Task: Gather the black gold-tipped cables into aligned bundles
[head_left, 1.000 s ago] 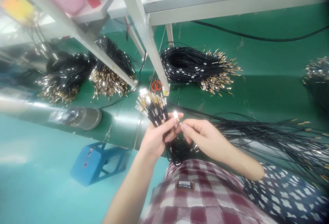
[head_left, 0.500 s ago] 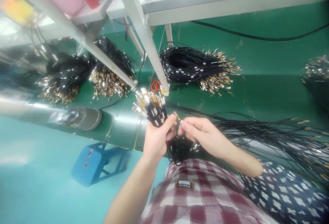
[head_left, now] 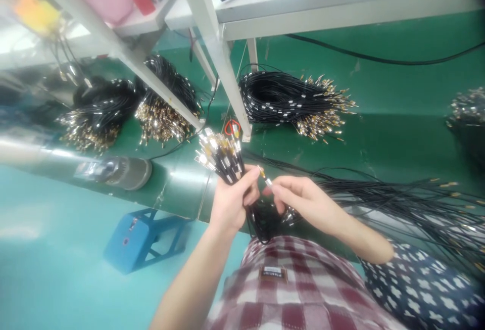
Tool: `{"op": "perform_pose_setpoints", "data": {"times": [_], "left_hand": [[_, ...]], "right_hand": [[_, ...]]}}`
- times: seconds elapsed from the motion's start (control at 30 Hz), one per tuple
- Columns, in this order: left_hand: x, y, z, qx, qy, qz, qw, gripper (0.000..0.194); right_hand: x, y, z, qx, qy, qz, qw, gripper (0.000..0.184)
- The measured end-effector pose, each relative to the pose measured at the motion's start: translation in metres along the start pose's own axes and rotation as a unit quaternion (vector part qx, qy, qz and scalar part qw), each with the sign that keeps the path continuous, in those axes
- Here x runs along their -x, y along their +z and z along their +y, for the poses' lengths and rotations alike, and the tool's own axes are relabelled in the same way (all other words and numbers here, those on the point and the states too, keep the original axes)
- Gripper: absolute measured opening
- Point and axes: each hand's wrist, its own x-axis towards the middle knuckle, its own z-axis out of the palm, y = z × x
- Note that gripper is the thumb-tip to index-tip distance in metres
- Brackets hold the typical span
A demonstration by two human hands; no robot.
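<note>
My left hand [head_left: 232, 202] is closed round a bunch of thin black cables [head_left: 222, 155], whose metal-tipped ends fan out above my fist. My right hand [head_left: 303, 201] pinches a single cable end [head_left: 264, 178] between thumb and forefinger, right beside the thumb of the other hand. Loose black cables [head_left: 397, 203] trail from my lap across the green table to the right.
Several coiled bundles of black cables with gold connectors [head_left: 291, 102] lie on the green table [head_left: 397, 133], with more bundles at the left [head_left: 162, 110]. Red-handled scissors [head_left: 232, 127] lie by a white shelf leg [head_left: 223, 67]. A blue stool [head_left: 140, 239] stands on the floor.
My hands have stayed together with small shifts. The bunch in my left hand tilted slightly left, and my right hand keeps its pinch on the single cable end.
</note>
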Motion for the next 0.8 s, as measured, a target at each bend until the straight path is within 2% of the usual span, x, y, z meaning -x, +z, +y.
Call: {"op": "perform_pose_setpoints", "data": {"times": [0.17,0.3,0.4,0.5,0.63,0.8], "left_hand": [[-0.001,-0.004,-0.001,0.026,-0.009,-0.008,1.0,0.022],[0.001,-0.003,-0.006,0.027,-0.047,-0.036,0.998,0.035],[0.002,-0.002,-0.011,0.015,-0.075,-0.07,0.995,0.043],[0.004,-0.003,-0.013,0.025,-0.077,-0.083,0.993,0.05],[0.005,-0.005,-0.01,0.03,-0.084,-0.069,0.994,0.059],[0.005,-0.006,-0.01,0.046,-0.085,-0.043,0.994,0.051]], "right_hand": [[0.002,0.001,0.004,-0.014,0.003,0.021,1.0,0.038],[-0.006,0.006,0.002,-0.045,-0.008,0.077,0.996,0.035],[-0.016,0.012,-0.004,-0.098,-0.011,0.096,0.99,0.033],[-0.026,0.017,-0.01,-0.145,0.006,0.09,0.985,0.03],[-0.034,0.018,-0.01,-0.183,0.045,0.072,0.979,0.036],[-0.042,0.016,0.003,-0.27,0.085,0.048,0.958,0.044]]}}
